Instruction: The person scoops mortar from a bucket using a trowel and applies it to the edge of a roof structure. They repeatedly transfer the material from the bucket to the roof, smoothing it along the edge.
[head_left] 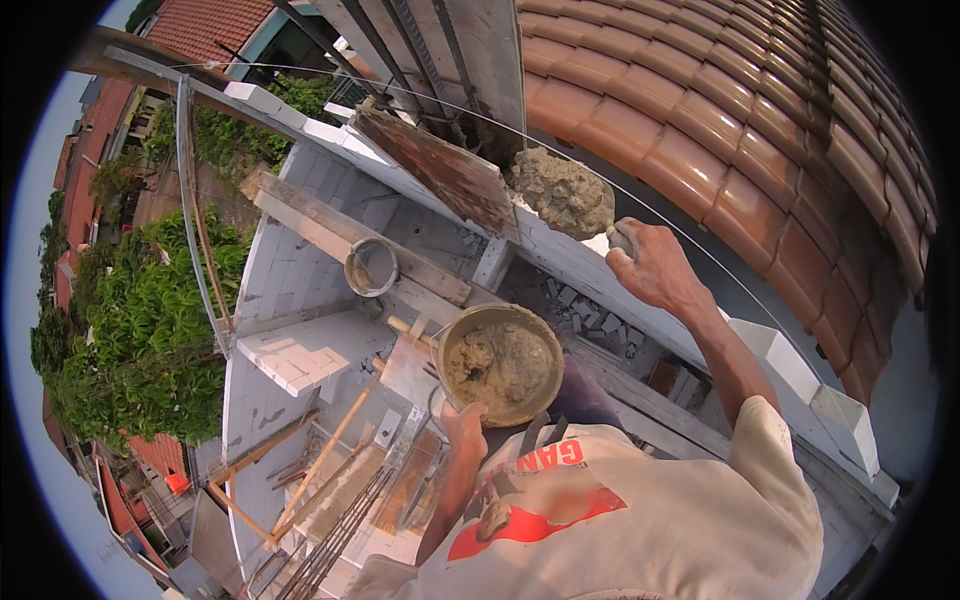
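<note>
So the mortar (562, 190) is the main thing here, a fat grey lump sitting on a trowel (590, 215) right over the top of the white block wall (560, 255), just beside a rusty slanted board (440, 170). The right hand (650, 265) is clenched tight round the trowel's handle, arm stretched out over the wall. A thin string line (680, 235) runs along above the wall top, passing close to that hand.

Lower down, the left hand (465, 430) is gripping the near rim of a round pan (500, 365) half full of more wet mix, held up in front of the chest.

Past the pan there's a small empty bucket (371, 266) on a wooden plank (350, 235), some loose timber and rebar (335, 540) further below. Terracotta roof tiles (720, 110) fill the right side, green bushes (140, 330) way down on the left
</note>
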